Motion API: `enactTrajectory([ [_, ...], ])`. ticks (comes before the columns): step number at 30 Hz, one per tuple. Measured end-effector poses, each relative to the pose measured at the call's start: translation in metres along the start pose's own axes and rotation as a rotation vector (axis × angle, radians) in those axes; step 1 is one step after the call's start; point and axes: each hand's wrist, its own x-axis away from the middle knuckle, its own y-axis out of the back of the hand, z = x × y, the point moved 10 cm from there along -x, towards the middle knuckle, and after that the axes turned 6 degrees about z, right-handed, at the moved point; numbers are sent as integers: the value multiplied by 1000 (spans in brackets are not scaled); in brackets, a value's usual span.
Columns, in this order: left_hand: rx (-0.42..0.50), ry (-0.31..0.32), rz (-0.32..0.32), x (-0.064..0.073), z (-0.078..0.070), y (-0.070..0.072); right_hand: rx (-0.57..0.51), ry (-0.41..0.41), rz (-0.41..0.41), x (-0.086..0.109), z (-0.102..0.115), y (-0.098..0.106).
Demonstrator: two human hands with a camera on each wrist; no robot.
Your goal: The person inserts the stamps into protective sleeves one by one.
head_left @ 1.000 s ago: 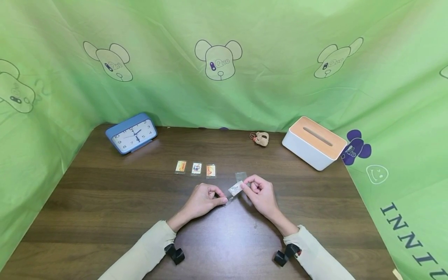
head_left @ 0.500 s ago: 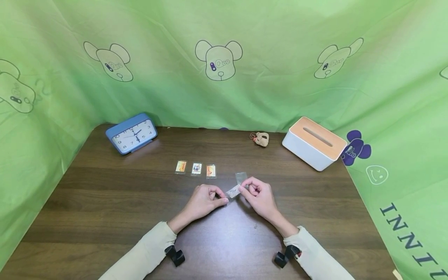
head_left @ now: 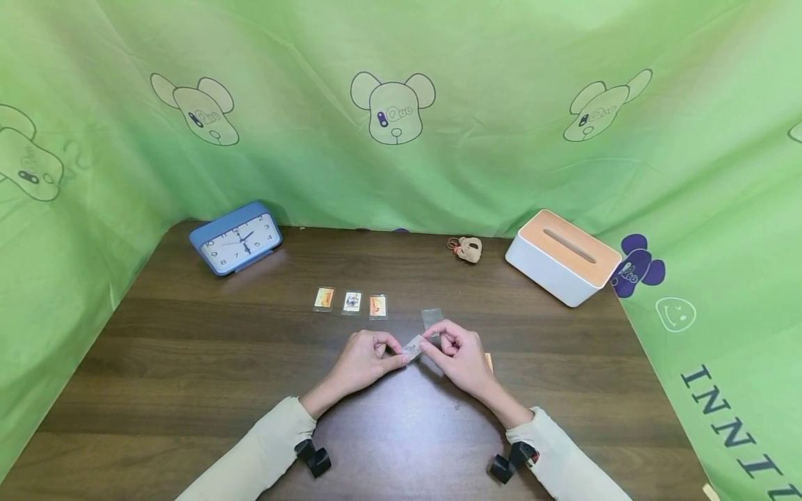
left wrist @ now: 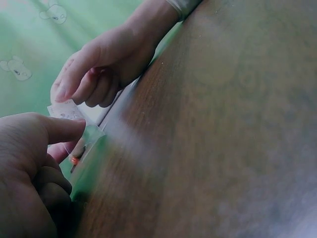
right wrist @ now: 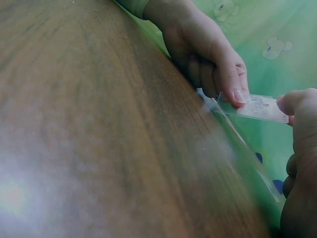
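Note:
Between my two hands is a small whitish printed card (head_left: 411,346), mostly inside a clear plastic sleeve (right wrist: 226,105). My left hand (head_left: 365,360) pinches the sleeve end between thumb and forefinger. At the card's other end, my right hand (head_left: 462,356) pinches it with thumb and forefinger. The right wrist view shows the clear film reaching past the left thumb. Another clear sleeve (head_left: 431,318) lies on the table just beyond the right hand, partly hidden. A small orange piece (head_left: 489,362) shows behind the right hand; its kind is hidden.
Three sleeved cards lie in a row: left (head_left: 324,298), middle (head_left: 352,302) and right (head_left: 378,306). At the back stand a blue clock (head_left: 235,240) and a tissue box (head_left: 560,257) with a wooden lid. A small beige pouch (head_left: 467,248) lies near the green curtain (head_left: 395,181).
My right hand has moved toward the left hand, and the card has slid deeper into the sleeve. An orange piece now shows beside the right hand. The left hand has barely moved.

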Motion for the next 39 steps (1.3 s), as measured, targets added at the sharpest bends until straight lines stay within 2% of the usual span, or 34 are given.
enactTrajectory([
  [1,-3,-36,-14,2,-5,2,5,8,-15,0,1,2],
  [4,14,-68,-25,3,-10,4,10,22,-61,1,3,7],
  [7,14,-39,-20,1,-1,2,19,25,-79,1,5,9],
  [11,11,48,10,-5,22,-5,18,36,-69,2,5,8],
  [13,16,60,15,-6,28,-6,15,40,-63,2,5,7],
  [18,17,4,-4,-6,26,-6,15,33,-49,2,5,5],
  [21,16,21,3,-6,28,-7,19,37,-48,2,4,5],
  [22,18,50,10,-7,31,-7,17,40,-48,2,5,5],
  [25,10,76,16,-7,32,-8,24,58,-42,1,7,5],
  [32,-5,72,5,-5,25,-6,29,48,-32,0,7,3],
  [39,16,-49,-25,2,-3,2,24,-20,-12,1,1,1],
])
